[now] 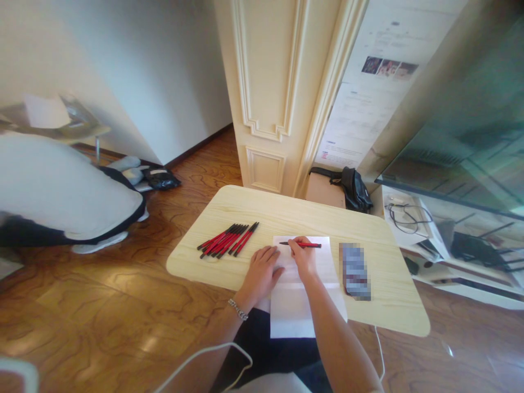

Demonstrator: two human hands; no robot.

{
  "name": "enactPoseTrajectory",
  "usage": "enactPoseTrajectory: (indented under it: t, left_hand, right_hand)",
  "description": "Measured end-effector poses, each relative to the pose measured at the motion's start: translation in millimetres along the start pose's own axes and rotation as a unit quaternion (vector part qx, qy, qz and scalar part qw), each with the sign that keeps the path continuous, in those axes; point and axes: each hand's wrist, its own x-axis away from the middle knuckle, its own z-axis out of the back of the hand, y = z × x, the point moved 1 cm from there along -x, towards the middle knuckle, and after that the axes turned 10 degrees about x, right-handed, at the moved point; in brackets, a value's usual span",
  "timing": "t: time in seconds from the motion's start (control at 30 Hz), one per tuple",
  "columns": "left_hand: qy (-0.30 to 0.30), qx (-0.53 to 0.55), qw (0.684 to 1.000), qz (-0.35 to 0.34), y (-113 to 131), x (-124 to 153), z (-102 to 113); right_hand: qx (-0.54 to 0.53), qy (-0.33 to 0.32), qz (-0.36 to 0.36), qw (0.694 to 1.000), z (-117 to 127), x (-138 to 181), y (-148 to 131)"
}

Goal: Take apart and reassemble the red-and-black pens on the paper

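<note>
white sheet point(290, 311): flat, overhangs table point(229, 213) edge | red pen point(307, 245): horizontal above it

The pen point(302, 245) in the right hand point(303, 257) is red with a black tip; the bundle of pens point(227, 240) to the left is red and black; the sheet of paper point(301, 292) is white; the table point(393, 305) is pale wood grain; the floor point(106, 305) is glossy brown, swirled; the far bag point(355, 188) is black.
</note>
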Motion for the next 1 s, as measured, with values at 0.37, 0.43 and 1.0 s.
enactPoseTrajectory:
  t: [0.37,0.43,1.0]
  left_hand:
    - [0.003,0.023,1.0,0.0,-3.5,-0.1,-0.4]
    - [0.004,0.026,1.0,0.0,-2.6,-0.3,0.7]
    - [0.006,0.054,0.998,0.013,-0.4,-0.8,3.4]
  right_hand:
    - [0.195,0.016,0.091,0.977,-17.7,0.9,4.9]
    - [0.205,0.019,0.1,0.973,-19.4,3.2,4.7]
    - [0.176,0.053,0.095,0.978,-20.3,6.7,1.9]
